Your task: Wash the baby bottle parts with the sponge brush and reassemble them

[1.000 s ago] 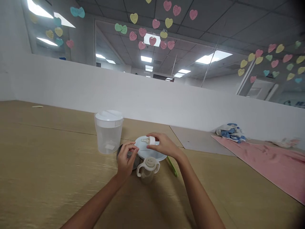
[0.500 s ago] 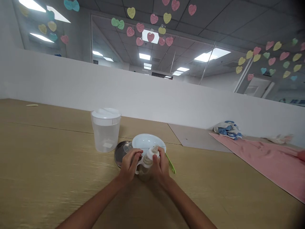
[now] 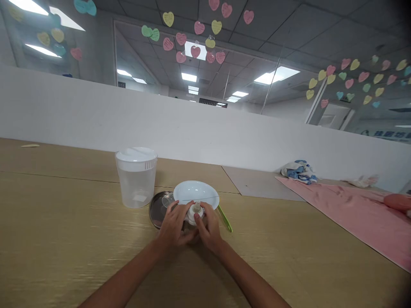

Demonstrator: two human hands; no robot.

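Observation:
Between my two hands is a baby bottle (image 3: 194, 212) with a white collar and a clear nipple pointing up. My left hand (image 3: 175, 224) wraps round its left side, partly hiding the body and a white handle. My right hand (image 3: 208, 226) grips the collar from the right, thumb in front. Just behind the bottle lies a pale blue-white bowl (image 3: 189, 188) with a thin line across it. A dark metal plate (image 3: 156, 211) sits to the left, bearing a small clear piece (image 3: 167, 199). Right of the bowl rests a green-handled utensil (image 3: 226, 220).
A lidded translucent bucket (image 3: 136, 184) stands at the left on the brown table (image 3: 64, 222). To the right spreads a pink cloth (image 3: 346, 209), with a crumpled blue and white cloth (image 3: 300, 172) and a reddish object (image 3: 397, 202). A white wall (image 3: 192, 128) runs behind.
The bottle has turned from leaning right to more upright. My left hand has moved from its handle to round the bottle's side. The whole view has shifted slightly.

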